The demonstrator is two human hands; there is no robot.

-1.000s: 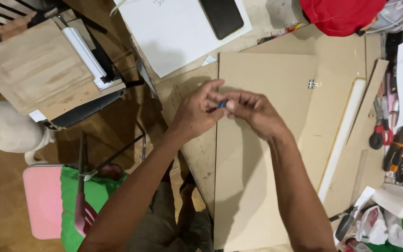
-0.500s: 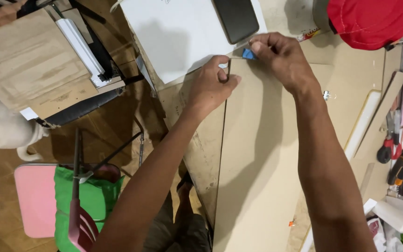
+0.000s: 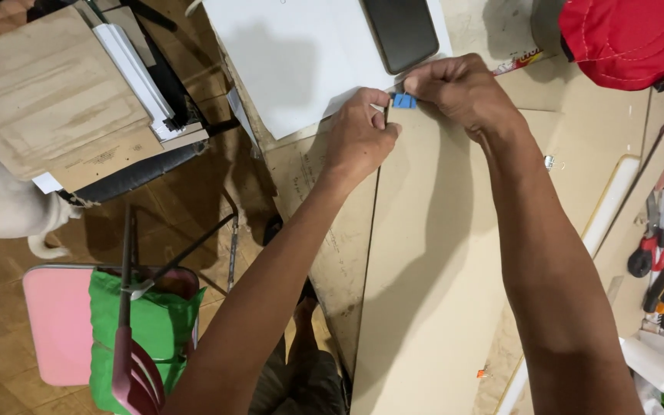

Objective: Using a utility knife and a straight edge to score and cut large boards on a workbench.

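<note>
My left hand rests on the far left corner of a large brown cardboard sheet, fingers curled and pinching its edge. My right hand grips a small blue clip right at that corner, touching my left fingertips. The sheet lies flat on a worn workbench and reaches towards me.
A white sheet with a dark phone on it lies just beyond the hands. A red cap sits far right. Tools with red handles lie at the right edge. A pink chair with a green bag stands lower left.
Both hands moved from the middle of the cardboard out to its far left corner, carrying the blue clip with them. My view shifted closer to the bench.
</note>
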